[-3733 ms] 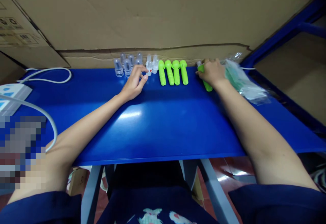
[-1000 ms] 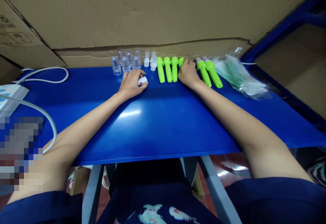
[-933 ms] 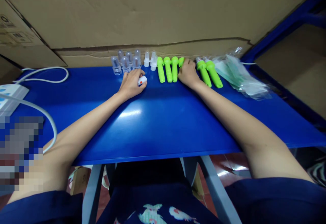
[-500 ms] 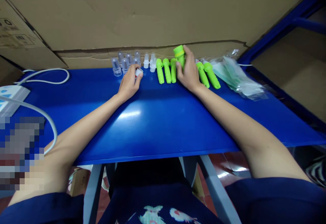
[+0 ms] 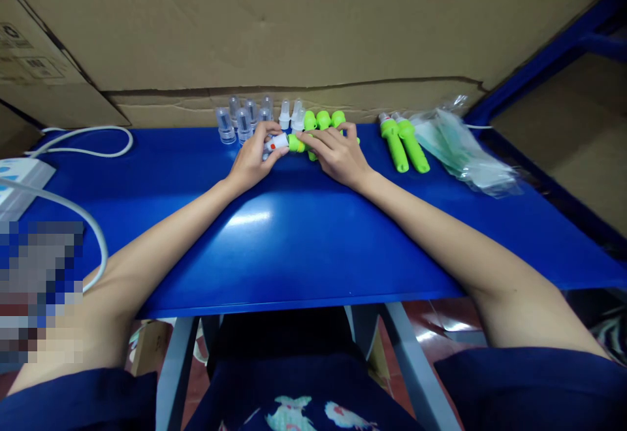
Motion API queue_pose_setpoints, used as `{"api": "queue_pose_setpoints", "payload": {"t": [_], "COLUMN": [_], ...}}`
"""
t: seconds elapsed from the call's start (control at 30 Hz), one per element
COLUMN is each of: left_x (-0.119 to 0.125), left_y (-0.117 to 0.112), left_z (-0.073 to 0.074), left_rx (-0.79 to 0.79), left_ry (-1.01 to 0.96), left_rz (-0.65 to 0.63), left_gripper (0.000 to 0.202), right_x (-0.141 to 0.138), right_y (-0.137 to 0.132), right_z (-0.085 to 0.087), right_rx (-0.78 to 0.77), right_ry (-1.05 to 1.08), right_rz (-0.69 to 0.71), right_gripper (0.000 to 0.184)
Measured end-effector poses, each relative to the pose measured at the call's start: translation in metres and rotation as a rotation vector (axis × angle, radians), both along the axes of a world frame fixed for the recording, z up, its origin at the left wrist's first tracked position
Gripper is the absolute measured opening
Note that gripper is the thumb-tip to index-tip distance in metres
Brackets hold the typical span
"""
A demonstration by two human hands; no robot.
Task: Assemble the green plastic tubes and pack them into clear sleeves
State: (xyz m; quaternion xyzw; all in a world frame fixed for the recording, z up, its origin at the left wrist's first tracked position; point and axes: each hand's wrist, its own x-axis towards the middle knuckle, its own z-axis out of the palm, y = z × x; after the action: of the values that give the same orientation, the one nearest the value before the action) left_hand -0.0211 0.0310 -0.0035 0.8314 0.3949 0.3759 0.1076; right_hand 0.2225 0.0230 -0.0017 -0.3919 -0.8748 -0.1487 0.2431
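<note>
- White cap with a red dot sits pinched in the left hand, meeting a green tube gripped by the right hand.
- Both lie just before the green tube row on the blue table.
- Clear vials stand left of that row.

Assembly wkshop: blue bench, cardboard cartons, parts rows.

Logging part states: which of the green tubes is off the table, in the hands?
The green tube held crosswise between the right hand and left hand, meeting the white cap; the others lie lengthwise on the table.
</note>
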Motion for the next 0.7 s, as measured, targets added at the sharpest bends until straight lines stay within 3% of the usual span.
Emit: {"api": "queue_pose_setpoints", "payload": {"t": [0.27, 0.7], "left_x": [-0.0012, -0.0015], "left_y": [-0.0046, -0.0013], "left_z": [0.0069, 0.0055], "left_rx": [0.059, 0.078], "left_ry": [0.078, 0.072], "left_rz": [0.012, -0.029], "left_gripper": [0.036, 0.039], "right_x": [-0.0009, -0.0014], "right_y": [0.0015, 0.0012], "right_z": [-0.0007, -0.0004], "right_rx": [-0.016, -0.023], "right_ry": [0.024, -0.041], "right_rz": [0.0, 0.038], "right_gripper": [0.048, 0.05]}}
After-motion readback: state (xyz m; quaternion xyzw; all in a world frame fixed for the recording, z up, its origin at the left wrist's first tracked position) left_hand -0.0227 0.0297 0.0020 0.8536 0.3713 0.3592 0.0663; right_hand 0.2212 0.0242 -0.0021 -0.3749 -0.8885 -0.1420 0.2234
